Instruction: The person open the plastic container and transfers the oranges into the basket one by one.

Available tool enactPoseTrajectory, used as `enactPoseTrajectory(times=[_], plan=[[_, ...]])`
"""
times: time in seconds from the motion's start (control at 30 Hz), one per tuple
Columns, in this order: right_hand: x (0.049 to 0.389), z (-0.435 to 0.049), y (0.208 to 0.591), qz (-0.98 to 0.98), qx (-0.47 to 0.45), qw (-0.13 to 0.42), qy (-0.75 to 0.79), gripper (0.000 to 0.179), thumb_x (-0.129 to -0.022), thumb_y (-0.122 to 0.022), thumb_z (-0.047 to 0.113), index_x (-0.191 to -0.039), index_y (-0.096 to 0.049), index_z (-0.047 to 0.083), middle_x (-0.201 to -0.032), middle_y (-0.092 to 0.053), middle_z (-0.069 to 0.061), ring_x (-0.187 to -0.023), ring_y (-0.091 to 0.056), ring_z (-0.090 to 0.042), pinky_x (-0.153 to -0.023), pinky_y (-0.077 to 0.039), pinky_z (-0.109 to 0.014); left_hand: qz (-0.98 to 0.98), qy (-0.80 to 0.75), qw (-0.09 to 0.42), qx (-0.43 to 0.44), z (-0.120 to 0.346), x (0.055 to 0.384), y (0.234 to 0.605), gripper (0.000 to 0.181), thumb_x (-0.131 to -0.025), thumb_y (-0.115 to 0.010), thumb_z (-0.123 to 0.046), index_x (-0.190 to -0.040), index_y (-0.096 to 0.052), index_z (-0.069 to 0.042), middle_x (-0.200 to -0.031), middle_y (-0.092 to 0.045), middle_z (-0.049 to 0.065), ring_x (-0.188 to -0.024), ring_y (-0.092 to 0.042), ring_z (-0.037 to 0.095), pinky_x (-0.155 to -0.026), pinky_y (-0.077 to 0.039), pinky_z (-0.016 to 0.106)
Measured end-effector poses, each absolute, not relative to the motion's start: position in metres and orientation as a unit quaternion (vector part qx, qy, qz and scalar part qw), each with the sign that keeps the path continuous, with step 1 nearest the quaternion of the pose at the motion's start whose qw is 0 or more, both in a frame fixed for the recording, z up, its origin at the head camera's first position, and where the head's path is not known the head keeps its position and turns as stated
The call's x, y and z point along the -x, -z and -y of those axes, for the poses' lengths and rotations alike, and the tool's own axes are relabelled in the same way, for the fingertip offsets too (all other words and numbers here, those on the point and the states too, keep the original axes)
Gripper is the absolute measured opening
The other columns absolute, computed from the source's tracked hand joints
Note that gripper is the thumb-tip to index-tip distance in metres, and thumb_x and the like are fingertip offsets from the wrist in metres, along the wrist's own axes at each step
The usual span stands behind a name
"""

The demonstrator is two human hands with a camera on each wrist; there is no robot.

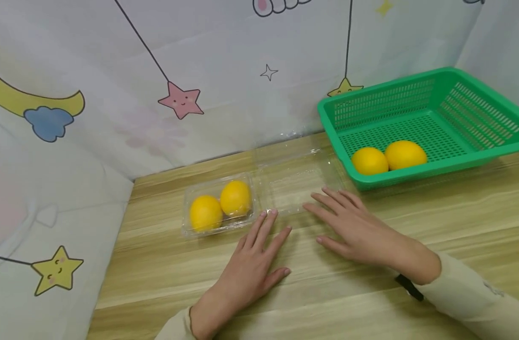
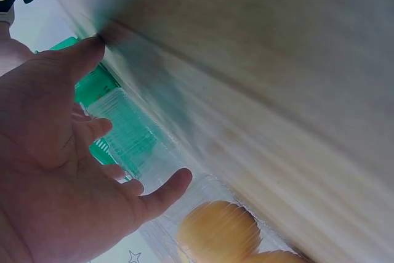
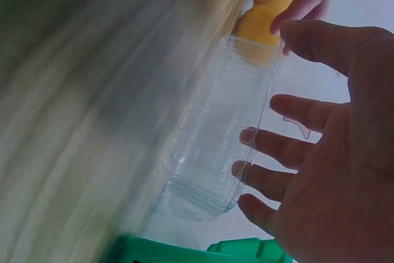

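Two round yellow fruits (image 1: 206,213) sit in a clear plastic box (image 1: 208,187) at the left of the table. Beside it on the right stands another clear plastic box (image 1: 289,186), with no fruit in it and a clear flap against the wall. My left hand (image 1: 248,267) is spread, fingertips by the near edge where the boxes meet. Spread fingers also mark my right hand (image 1: 357,233), close to the near right corner of the fruitless box. In the right wrist view, its fingertips overlap that box's rim (image 3: 266,100); contact cannot be told. Neither hand holds anything.
A green plastic basket (image 1: 329,125) stands at the back right, close to the fruitless box. Inside lie two more yellow fruits (image 1: 370,161). A patterned cloth wall (image 1: 225,89) borders the wooden table (image 1: 157,283) at the back and left.
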State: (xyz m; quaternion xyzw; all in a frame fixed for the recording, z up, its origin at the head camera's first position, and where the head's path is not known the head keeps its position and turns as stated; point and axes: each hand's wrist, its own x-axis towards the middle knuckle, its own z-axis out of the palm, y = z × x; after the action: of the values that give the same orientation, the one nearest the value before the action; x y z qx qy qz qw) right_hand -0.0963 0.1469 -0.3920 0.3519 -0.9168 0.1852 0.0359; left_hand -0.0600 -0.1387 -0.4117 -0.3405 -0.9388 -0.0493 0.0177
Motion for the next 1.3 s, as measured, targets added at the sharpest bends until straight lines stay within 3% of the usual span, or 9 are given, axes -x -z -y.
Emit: enactPoseTrajectory(times=[0.33,0.63,1.3], plan=[[0.093,-0.155,0.396,0.915,-0.354,0.029,-0.191,0.068,-0.100,-0.074,0.028,-0.161,-0.046,0.014,-0.163,-0.046,-0.020,-0.152,-0.037,-0.046,-0.119,-0.027,-0.068,0.935,0.058,0.018,0.350,0.139,0.064,0.412,0.083,-0.098,-0.073,-0.051,-0.166,-0.036,-0.019,-0.177,-0.010,0.018,-0.164,-0.011,0.038,-0.115,-0.044,0.060],[0.091,-0.162,0.397,0.919,-0.335,0.028,-0.206,0.075,-0.100,-0.074,0.027,-0.164,-0.038,0.013,-0.163,-0.047,-0.018,-0.150,-0.040,-0.042,-0.119,-0.023,-0.068,0.930,0.069,0.012,0.361,0.135,0.066,0.411,0.083,-0.098,-0.075,-0.047,-0.167,-0.035,-0.020,-0.178,-0.009,0.017,-0.164,-0.012,0.037,-0.113,-0.045,0.063],[0.095,-0.174,0.393,0.929,-0.314,0.024,-0.196,0.079,-0.099,-0.075,0.027,-0.165,-0.035,0.014,-0.166,-0.041,-0.021,-0.155,-0.033,-0.044,-0.116,-0.025,-0.073,0.921,0.066,0.003,0.384,0.125,0.079,0.405,0.077,-0.102,-0.071,-0.042,-0.167,-0.036,-0.019,-0.178,-0.008,0.017,-0.164,-0.011,0.037,-0.117,-0.041,0.062]])
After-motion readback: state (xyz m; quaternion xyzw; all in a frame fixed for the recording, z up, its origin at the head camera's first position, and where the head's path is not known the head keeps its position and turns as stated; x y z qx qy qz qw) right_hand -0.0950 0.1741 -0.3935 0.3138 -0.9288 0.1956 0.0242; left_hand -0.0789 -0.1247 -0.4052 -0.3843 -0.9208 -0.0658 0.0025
